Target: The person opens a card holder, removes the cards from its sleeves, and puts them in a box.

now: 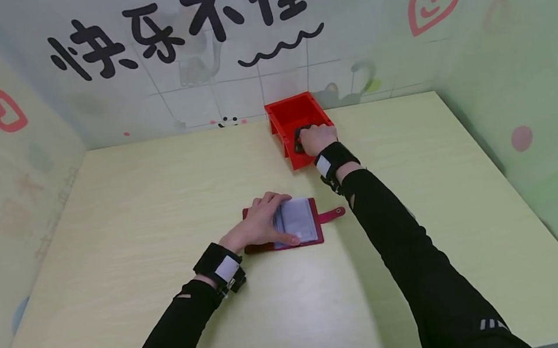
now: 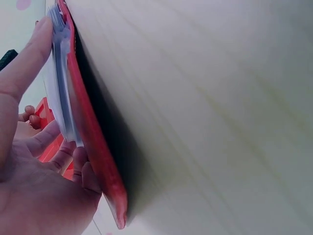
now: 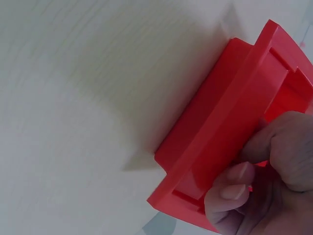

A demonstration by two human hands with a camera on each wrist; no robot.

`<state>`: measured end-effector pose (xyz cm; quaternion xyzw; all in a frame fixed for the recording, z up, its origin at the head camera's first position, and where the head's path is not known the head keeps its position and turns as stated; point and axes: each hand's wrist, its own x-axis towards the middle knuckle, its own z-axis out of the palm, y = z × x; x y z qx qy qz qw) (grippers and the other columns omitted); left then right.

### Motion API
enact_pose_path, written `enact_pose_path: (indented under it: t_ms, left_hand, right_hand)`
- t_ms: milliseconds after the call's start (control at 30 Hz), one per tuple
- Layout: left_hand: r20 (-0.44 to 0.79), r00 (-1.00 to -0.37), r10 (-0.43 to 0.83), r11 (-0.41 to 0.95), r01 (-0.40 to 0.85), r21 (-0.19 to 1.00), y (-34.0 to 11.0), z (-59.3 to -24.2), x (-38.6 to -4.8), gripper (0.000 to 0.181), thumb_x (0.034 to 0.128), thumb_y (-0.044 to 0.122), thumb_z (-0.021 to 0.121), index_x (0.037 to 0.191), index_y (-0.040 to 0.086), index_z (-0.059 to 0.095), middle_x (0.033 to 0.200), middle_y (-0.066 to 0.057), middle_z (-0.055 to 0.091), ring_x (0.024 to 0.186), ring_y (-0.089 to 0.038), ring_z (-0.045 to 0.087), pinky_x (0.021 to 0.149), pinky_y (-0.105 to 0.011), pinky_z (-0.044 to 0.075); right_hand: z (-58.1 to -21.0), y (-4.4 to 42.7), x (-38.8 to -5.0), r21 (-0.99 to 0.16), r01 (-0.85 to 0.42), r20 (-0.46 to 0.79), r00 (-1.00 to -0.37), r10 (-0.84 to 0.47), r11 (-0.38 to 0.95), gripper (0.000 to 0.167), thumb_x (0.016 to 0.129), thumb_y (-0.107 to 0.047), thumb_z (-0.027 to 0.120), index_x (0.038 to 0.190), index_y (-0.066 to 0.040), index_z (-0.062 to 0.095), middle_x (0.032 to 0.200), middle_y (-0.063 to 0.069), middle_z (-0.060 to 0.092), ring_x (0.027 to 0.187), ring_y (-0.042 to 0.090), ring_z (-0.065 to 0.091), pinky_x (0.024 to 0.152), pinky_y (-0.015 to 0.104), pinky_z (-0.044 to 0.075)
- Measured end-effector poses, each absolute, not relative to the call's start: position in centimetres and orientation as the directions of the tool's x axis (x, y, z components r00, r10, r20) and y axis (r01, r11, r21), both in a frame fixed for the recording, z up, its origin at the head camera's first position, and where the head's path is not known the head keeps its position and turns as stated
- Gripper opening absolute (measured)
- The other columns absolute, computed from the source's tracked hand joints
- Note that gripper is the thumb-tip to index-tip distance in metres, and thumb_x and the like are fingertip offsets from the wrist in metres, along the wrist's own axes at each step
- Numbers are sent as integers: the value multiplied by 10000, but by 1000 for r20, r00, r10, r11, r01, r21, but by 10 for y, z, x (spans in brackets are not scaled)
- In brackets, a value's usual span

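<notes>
We see the wallet, lengthwise left to right, under the left hand, fingers spread; beyond lies the box, nearer the right hand, whose pinch we cannot tell.

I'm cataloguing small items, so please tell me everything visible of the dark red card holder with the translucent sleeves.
The dark red, leather-like card holder lies open on the pale wood-look table, nearer the person than the red plastic bin. A stack of translucent, plastic-looking sleeves sits inside. A pinkish-red strap with a round snap sticks out rightward, unfastened. The person's left hand covers much of its left part, thumb and fingers spanning the sleeves.
</notes>
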<state>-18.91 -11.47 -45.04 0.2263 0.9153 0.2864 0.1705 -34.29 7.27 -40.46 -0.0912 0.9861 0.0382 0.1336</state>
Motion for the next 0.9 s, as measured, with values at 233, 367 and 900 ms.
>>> enact_pose_path:
  t_ms: [233, 367, 900]
  left_hand:
    - [-195, -837, 511, 735, 308, 604, -115, -450, -189, 932, 758, 436, 861, 1502, 131, 390, 1468, -126, 414, 1309, -330, 358, 1070, -496, 421]
    - [-206, -840, 502, 739, 293, 607, -115, -448, -188, 928, 759, 429, 859, 1505, 140, 390, 1473, -118, 413, 1322, -326, 353, 1078, -498, 425]
    - [-197, -841, 503, 738, 299, 606, -116, -450, -190, 903, 782, 439, 832, 1510, 150, 384, 1455, -110, 426, 1333, -320, 359, 1064, -497, 443]
  right_hand:
    - [-408, 77, -341, -45, -160, -228, -959, -166, 986, 226, 998, -203, 567, 1153, -61, 650, 1001, 138, 647, 885, 311, 592, 882, 452, 546]
    - [-408, 75, -341, -68, -139, -232, -961, -152, 988, 285, 989, -235, 591, 1214, -62, 626, 1052, 139, 641, 900, 312, 587, 895, 461, 542]
    - [-405, 69, -329, -274, -60, -252, -959, -132, 960, 303, 965, -219, 592, 1205, -34, 584, 1085, 155, 620, 909, 298, 582, 784, 384, 532]
